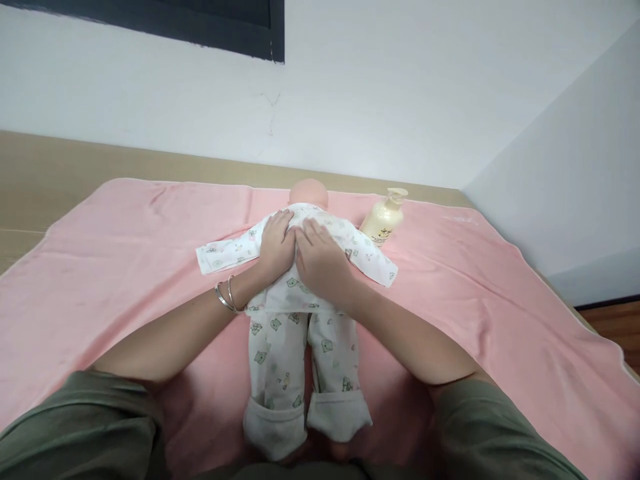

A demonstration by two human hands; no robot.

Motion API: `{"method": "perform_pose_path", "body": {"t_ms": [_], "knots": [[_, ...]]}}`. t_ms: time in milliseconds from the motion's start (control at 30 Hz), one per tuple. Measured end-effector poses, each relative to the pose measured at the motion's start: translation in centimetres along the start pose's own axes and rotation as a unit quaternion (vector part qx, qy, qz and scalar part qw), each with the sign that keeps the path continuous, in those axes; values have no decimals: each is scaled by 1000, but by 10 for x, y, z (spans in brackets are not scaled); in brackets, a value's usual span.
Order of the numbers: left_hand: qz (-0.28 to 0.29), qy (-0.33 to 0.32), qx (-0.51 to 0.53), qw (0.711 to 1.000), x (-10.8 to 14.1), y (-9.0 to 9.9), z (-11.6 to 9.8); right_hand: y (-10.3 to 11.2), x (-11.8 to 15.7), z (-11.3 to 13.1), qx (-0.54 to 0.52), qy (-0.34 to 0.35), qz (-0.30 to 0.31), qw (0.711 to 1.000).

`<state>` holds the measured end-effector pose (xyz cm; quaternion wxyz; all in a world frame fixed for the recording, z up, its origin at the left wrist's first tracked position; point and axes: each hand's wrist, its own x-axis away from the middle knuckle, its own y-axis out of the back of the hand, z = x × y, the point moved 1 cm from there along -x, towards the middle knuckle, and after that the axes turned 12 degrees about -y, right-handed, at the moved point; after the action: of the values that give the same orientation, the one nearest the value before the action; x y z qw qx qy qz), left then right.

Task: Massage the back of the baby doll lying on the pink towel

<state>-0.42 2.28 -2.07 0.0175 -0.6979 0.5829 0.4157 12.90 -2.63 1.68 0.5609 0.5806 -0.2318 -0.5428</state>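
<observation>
A baby doll (pixel 309 191) lies stretched out with its head away from me, and its face does not show. It wears a white printed top (pixel 287 297) and matching trousers (pixel 280 360) with turned-up cuffs. My left hand (pixel 277 243) rests flat on the upper part of the top, fingers pointing toward the doll's head. Beside it, my right hand (pixel 323 260) lies on the top as well, its fingers stretched out and close to the left thumb. Neither hand grasps anything. Two silver bangles (pixel 227 293) circle my left wrist.
A pink blanket (pixel 125 267) covers most of the tan surface (pixel 55 160) under the doll. A cream pump bottle (pixel 384 217) stands tilted near the doll's right-hand sleeve. White walls (pixel 400 100) rise behind and at the right, with a dark frame (pixel 235 33) at upper left.
</observation>
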Motion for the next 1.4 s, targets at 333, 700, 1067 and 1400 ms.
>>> {"method": "perform_pose_path", "body": {"t_ms": [333,700,1067,1400], "knots": [[-3,-14,-9,1000,-3,0,-5,-2,-49,-53,-71,-133,76,986],[9,-27,-22,999,1,-4,-3,-4,-11,-6,-27,44,19,998],[-11,-11,-10,1000,2,-1,-5,0,-7,-19,-28,-49,4,998],[-8,1,-6,1000,2,0,-7,-1,-16,-23,-77,-14,68,995]]}}
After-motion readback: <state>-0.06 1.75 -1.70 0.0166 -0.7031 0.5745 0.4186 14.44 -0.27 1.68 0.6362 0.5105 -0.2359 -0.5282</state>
